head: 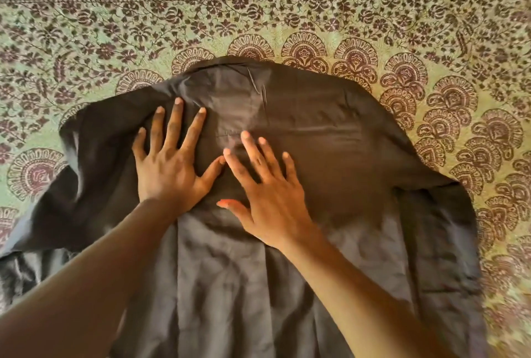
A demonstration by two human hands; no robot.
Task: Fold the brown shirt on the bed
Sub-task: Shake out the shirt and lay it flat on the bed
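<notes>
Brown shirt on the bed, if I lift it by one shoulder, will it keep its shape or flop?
The thin brown cloth shirt would likely flop: it lies creased and draped over the patterned bedspread. It seems light, since the flat left hand and right hand smooth it with spread fingers. It probably slides little, as the wrinkles hold.

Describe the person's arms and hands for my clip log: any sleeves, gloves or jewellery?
Both forearms are bare as far as the frame shows, with no sleeves. The left hand and right hand wear no gloves, and no rings, watch or bracelets are visible.
</notes>
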